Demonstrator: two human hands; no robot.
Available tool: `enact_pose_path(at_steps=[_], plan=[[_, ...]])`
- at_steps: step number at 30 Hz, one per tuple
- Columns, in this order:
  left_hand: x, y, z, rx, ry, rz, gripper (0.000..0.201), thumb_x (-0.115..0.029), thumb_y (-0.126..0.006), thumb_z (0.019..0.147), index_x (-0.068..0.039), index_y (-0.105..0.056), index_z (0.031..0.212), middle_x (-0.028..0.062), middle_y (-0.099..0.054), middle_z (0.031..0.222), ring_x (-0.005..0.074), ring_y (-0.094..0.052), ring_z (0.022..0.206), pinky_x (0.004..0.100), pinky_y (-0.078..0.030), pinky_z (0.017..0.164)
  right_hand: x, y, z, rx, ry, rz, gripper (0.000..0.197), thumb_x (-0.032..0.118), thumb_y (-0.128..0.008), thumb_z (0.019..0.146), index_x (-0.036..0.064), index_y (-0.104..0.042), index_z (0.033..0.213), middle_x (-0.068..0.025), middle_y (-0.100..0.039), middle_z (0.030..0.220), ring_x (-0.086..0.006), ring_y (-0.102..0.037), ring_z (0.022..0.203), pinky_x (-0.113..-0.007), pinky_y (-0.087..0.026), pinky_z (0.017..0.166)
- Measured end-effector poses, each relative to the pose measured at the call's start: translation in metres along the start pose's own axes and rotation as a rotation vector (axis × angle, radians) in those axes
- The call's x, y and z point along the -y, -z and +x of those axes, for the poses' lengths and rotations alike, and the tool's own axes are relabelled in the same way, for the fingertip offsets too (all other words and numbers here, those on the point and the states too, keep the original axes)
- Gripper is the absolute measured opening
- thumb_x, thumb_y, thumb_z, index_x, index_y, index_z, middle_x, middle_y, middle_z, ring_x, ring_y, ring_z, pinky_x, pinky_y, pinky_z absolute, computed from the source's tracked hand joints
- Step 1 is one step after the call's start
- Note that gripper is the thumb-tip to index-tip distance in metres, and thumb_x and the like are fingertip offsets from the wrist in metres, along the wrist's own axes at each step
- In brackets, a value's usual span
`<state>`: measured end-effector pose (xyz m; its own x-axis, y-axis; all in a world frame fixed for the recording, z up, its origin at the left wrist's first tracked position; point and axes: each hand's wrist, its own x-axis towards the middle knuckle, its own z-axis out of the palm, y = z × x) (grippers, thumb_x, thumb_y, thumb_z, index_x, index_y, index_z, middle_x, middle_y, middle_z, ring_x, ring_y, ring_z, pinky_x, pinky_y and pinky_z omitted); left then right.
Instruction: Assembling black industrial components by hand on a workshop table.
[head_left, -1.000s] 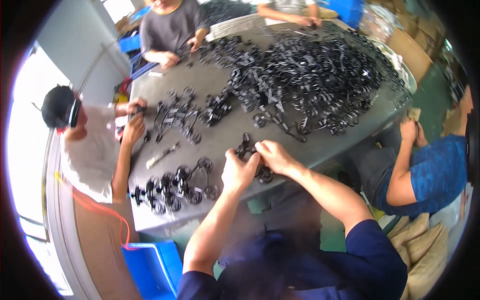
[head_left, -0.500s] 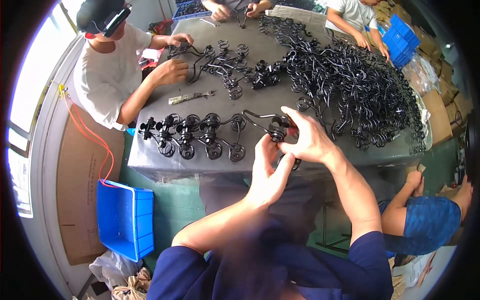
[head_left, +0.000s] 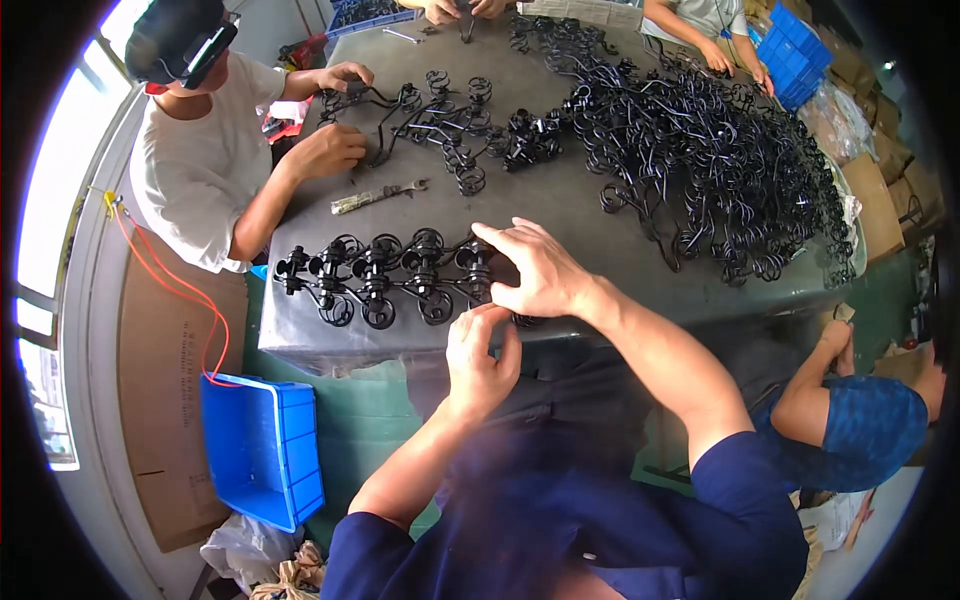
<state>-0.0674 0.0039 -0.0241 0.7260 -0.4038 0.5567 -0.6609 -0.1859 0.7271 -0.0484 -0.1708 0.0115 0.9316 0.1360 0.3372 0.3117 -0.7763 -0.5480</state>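
Observation:
Along the near edge of the table lies a row of several black bent-wire parts (head_left: 373, 283) with coiled rings and clamp-like fittings. At the row's right end, my right hand (head_left: 540, 268) bends over a black coiled-wire part (head_left: 474, 262), thumb and fingers about its right side. That hand hides much of the part. Just below, my left hand (head_left: 480, 362) is closed, fingers curled and fingertips near the part's lower end. Whatever those fingertips pinch is hidden.
A big tangled heap of black wire parts (head_left: 715, 170) covers the table's right side. An open-end wrench (head_left: 378, 197) with a wrapped handle lies beyond the row. Across at left, a co-worker handles similar parts (head_left: 450, 130). A blue bin (head_left: 262, 450) stands on the floor at left.
Both hands have moved left with the black coiled-wire part, from over the table edge to the row's right end. The part now lies alongside the others. My view has shifted slightly.

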Motion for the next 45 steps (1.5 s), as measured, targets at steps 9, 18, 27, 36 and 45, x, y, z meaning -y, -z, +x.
enact_pose_path(at_steps=[9,18,27,36,45], plan=[[0.004,0.001,0.000,0.045,-0.072,-0.003,0.025,0.008,-0.065,0.074,-0.001,-0.058,0.096,0.0154,-0.063,0.094,0.0333,-0.060,0.085,0.0397,-0.048,0.078,-0.003,-0.003,-0.006,0.036,-0.022,0.086,0.073,0.017,-0.071,0.071,-0.0033,-0.044,0.135,-0.0182,-0.061,0.112,-0.0321,-0.057,0.107,-0.051,-0.031,0.109],[-0.009,0.009,-0.004,0.036,-0.112,0.095,0.030,0.005,-0.066,0.072,-0.002,-0.060,0.101,0.0138,-0.065,0.100,0.0312,-0.062,0.090,0.0384,-0.049,0.080,-0.075,0.081,-0.080,-0.598,-0.383,-0.515,0.071,0.008,-0.072,0.073,-0.0037,-0.041,0.135,-0.0271,-0.049,0.129,-0.0405,-0.048,0.120,-0.044,-0.040,0.104],[-0.041,-0.013,0.015,0.162,-0.205,-0.006,0.028,0.008,-0.066,0.071,-0.001,-0.060,0.098,0.0151,-0.065,0.098,0.0318,-0.063,0.087,0.0375,-0.050,0.078,-0.096,0.082,-0.101,-0.585,-0.563,-0.379,0.065,0.002,-0.067,0.075,0.0026,-0.044,0.136,-0.0206,-0.056,0.116,-0.0374,-0.058,0.106,-0.043,-0.049,0.091],[-0.037,-0.013,0.012,0.170,-0.230,0.008,0.030,0.005,-0.067,0.071,-0.002,-0.058,0.098,0.0120,-0.064,0.096,0.0301,-0.062,0.085,0.0379,-0.049,0.076,-0.069,0.069,-0.127,-0.715,-0.622,-0.230,0.057,0.003,-0.073,0.071,0.0028,-0.055,0.125,-0.0178,-0.060,0.109,-0.0342,-0.060,0.103,-0.041,-0.050,0.089],[-0.057,-0.017,0.042,0.280,-0.353,0.032,0.049,0.002,-0.071,0.069,0.000,-0.056,0.115,0.0180,-0.060,0.115,0.0362,-0.059,0.104,0.0422,-0.048,0.090,-0.015,0.091,-0.148,-0.605,-0.363,-0.176,0.064,-0.005,-0.069,0.067,0.0073,-0.055,0.128,-0.0108,-0.061,0.110,-0.0184,-0.054,0.067,-0.030,-0.050,0.063]])
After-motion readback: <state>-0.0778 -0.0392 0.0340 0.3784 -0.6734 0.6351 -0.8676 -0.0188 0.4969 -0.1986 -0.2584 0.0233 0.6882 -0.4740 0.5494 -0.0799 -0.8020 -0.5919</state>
